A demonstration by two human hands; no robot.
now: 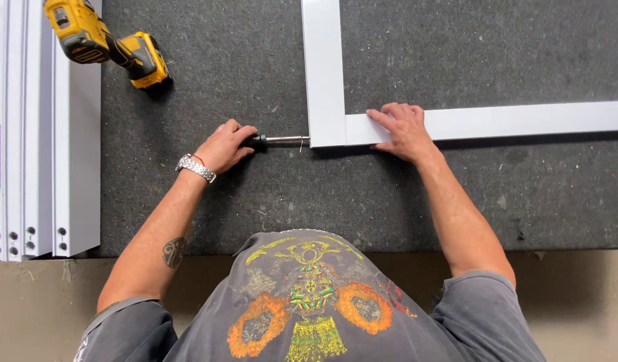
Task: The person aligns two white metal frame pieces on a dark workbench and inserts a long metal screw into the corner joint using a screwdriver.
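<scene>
The left hand (223, 146) fingers grip the screwdriver (277, 140), pointing right into the white frame (326, 80) corner, while the right hand (404, 131) fingers press spread on it.

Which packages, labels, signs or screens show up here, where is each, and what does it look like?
No packages, signs or screens.
Label on the cordless drill: top left on the dark mat, a small dark patch on the yellow-and-black body; too small to make out.
Printed shirt: bottom centre, grey with an orange, yellow and green graphic.
</scene>
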